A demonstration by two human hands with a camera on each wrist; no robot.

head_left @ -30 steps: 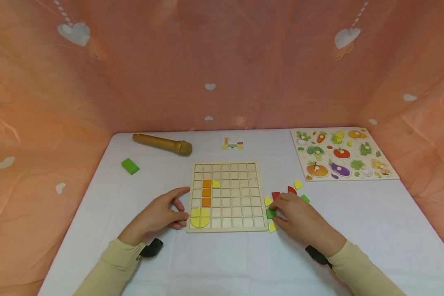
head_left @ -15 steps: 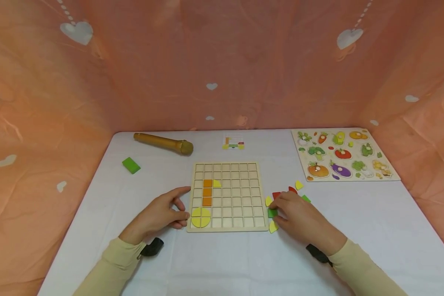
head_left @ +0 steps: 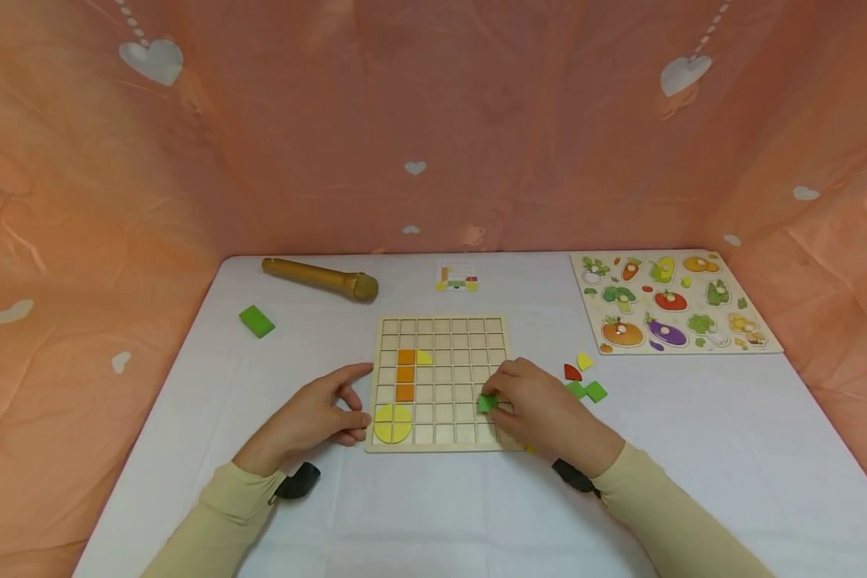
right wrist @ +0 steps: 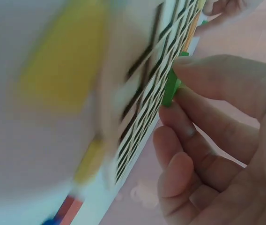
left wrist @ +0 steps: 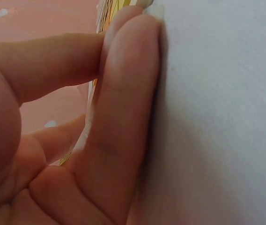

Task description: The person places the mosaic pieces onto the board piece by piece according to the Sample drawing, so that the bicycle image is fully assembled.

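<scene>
My right hand (head_left: 542,409) pinches a green tile (head_left: 487,403) between thumb and fingertips, over the right part of the wooden grid board (head_left: 444,449). In the right wrist view the green tile (right wrist: 170,84) is tilted close to the grid. My left hand (head_left: 309,413) rests at the board's left edge, index finger and thumb touching it, the other fingers loosely bent. On the board, orange squares (head_left: 405,375) stand in a column with a yellow quarter piece (head_left: 424,358) beside the top one. A yellow circle (head_left: 392,424) of quarter pieces fills the lower left cells.
Right of the board lie loose green tiles (head_left: 596,392), a red piece (head_left: 572,372) and a yellow piece (head_left: 584,361). A small pattern card (head_left: 457,276), a gold microphone (head_left: 320,278), a green block (head_left: 257,321) and a vegetable puzzle (head_left: 675,305) stand around the table.
My right hand has picked up the green tile from beside the board and carried it left over the grid. The left hand stays at the board's edge.
</scene>
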